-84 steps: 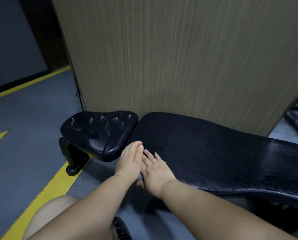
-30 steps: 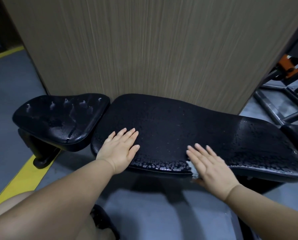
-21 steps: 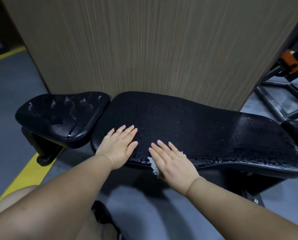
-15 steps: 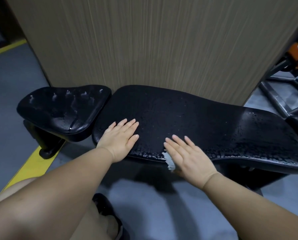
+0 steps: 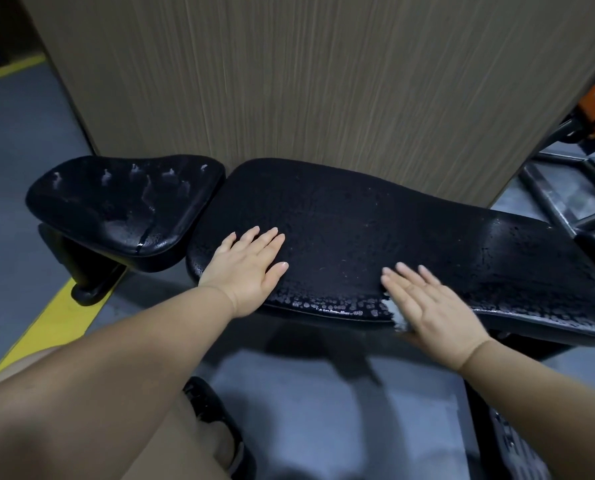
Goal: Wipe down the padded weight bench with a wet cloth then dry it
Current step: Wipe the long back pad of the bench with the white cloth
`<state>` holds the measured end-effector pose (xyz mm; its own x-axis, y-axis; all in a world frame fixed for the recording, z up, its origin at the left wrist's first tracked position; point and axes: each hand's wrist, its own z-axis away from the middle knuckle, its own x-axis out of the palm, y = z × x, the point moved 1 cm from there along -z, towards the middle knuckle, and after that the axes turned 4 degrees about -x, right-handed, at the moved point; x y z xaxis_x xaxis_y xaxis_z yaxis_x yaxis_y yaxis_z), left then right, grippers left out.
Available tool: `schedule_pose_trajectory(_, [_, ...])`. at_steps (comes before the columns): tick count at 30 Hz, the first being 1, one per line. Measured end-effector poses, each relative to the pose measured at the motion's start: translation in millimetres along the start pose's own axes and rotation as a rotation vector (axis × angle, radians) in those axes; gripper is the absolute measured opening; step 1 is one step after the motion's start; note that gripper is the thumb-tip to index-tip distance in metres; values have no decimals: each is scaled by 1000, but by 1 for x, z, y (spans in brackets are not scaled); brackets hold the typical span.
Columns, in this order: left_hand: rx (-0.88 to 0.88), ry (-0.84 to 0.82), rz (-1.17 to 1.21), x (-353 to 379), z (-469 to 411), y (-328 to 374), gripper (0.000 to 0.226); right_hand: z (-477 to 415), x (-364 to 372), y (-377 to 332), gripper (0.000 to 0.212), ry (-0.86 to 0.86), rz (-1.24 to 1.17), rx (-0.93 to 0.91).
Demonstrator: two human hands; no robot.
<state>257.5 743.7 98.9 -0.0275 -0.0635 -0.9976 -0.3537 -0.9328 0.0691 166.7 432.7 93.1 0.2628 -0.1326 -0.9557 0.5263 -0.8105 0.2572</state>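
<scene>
— Left hand (image 5: 247, 271)?
— Spread flat, palm down on the wet black bench (image 5: 358, 216), near its left end.
— Right hand (image 5: 431, 306)?
— Fingers straight, pressing a white cloth (image 5: 397, 316) against the bench's near edge, with droplets beading alongside.

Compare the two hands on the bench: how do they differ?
The left hand lies bare on the long pad, near the seat; the right hand presses a white cloth at that pad's near edge. The left hand is sharp, the right hand blurred. Both lie flat with straight fingers.
</scene>
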Motion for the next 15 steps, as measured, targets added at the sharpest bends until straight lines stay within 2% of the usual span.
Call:
schedule_pose_trajectory(5, [-4,-8,2,-2,1,0,59,-48,7,-57,62,139,21,-98])
schedule_pose_trajectory(7, [-6,-14,4,-3,2,1,59,-58,8,-68,57,148,17,-86])
schedule_pose_trajectory(8, [-7,-15,5,-4,2,1,58,-60,7,-70,60,148,28,-84])
schedule_pose_trajectory(11, [-10,-21,1,-4,2,0,58,-53,6,-61,88,122,57,-79])
schedule_pose_trajectory(15, [-9,-20,13,-4,1,0,57,-28,2,-34,97,94,19,-44])
